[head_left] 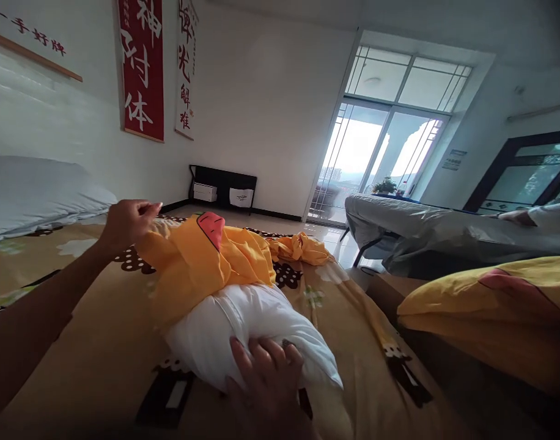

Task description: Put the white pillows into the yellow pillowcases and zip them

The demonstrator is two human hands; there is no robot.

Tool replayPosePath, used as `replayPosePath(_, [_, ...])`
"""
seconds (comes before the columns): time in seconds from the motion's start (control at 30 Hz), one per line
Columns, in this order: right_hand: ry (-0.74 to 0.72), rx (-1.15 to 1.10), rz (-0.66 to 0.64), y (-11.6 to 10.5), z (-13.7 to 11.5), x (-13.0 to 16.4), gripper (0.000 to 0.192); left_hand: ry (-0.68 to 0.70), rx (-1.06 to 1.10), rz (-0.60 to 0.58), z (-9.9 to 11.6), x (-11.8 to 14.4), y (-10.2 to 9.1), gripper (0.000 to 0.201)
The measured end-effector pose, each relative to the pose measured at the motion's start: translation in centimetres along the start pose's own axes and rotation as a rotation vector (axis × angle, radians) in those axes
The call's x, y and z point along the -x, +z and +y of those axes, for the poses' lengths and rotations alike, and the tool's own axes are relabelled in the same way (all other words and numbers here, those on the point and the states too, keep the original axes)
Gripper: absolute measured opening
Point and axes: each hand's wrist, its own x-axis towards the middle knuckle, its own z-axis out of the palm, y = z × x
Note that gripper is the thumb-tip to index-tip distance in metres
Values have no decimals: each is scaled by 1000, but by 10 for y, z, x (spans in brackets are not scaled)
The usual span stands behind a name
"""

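A white pillow [243, 324] lies on the patterned tan bed sheet [110, 348], its far part inside an orange pillowcase [202, 263] with a red watermelon-like print. My left hand [131, 223] is closed on the far left corner of the pillowcase; its fingertips are partly hidden. On the bare near end of the pillow, my right hand [268, 379] has its fingers bent and dug into the white fabric. A second, crumpled orange cloth [302, 247] lies on the sheet just past the pillowcase.
At the right sits another orange pillow [486, 299]. Behind it stands a plastic-covered piece of furniture [422, 226], with another person's hand [518, 217] on it. A white pillow or bedding [36, 189] lies far left. A black rack [222, 183] stands by the back wall.
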Motion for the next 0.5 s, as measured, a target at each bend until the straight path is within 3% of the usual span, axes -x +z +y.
replayPosePath(0.07, [-18, -10, 36, 2, -3, -4, 33, 48, 16, 86, 19, 10, -7, 42])
replayPosePath(0.13, [-68, -14, 65, 5, -9, -9, 32, 265, 59, 91, 58, 27, -9, 30])
replayPosePath(0.17, [-102, -15, 66, 6, -12, -11, 33, 440, 69, 24, 80, 37, -6, 20])
replayPosePath(0.23, [-161, -10, 44, 10, -19, -14, 34, 751, 15, -312, 118, 55, 9, 10])
replayPosePath(0.27, [-182, -3, 41, 11, -22, -14, 34, 835, -53, -485, 131, 63, 20, 12])
replayPosePath(0.33, [-199, 10, 62, 13, -28, -12, 34, 820, -182, -680, 140, 75, 45, 25])
replayPosePath(0.43, [-202, 16, 111, 15, -31, -9, 36, 661, -335, -723, 126, 82, 78, 18])
replayPosePath(0.5, [-215, -6, 107, 14, -29, -9, 37, 646, -386, -738, 115, 81, 86, 9])
